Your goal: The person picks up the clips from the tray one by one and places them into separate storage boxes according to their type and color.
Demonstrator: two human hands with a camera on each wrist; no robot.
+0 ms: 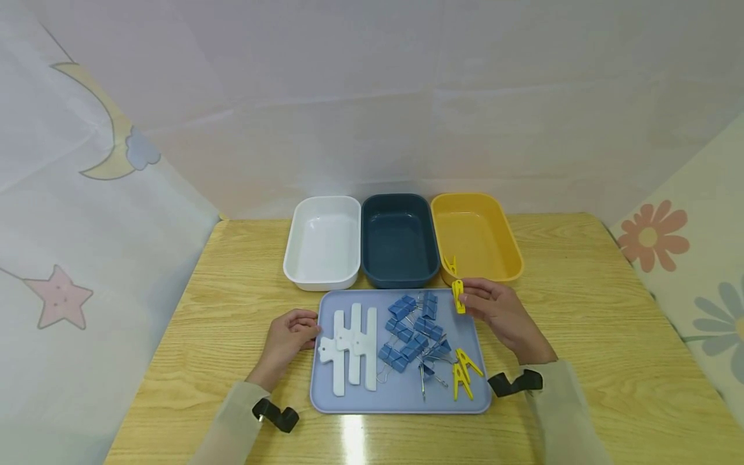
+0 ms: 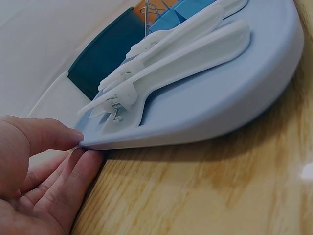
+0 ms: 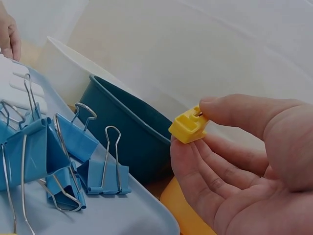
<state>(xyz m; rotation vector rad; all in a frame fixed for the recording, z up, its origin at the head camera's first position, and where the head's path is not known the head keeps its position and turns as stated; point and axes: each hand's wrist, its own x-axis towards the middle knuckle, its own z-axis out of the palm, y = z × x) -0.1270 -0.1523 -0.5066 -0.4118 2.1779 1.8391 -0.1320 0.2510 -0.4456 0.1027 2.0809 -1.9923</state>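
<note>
Right hand point(image 1: 504, 314) pinches a yellow plastic clothespin point(image 1: 459, 298) between thumb and fingers at the pale-blue tray's point(image 1: 395, 402) two o'clock corner; left hand point(image 1: 286, 343) grips the tray's nine o'clock edge, beside white bag clips point(image 1: 354, 361).

Head view above tray point(image 1: 386, 403) (wrists' nearer)
</note>
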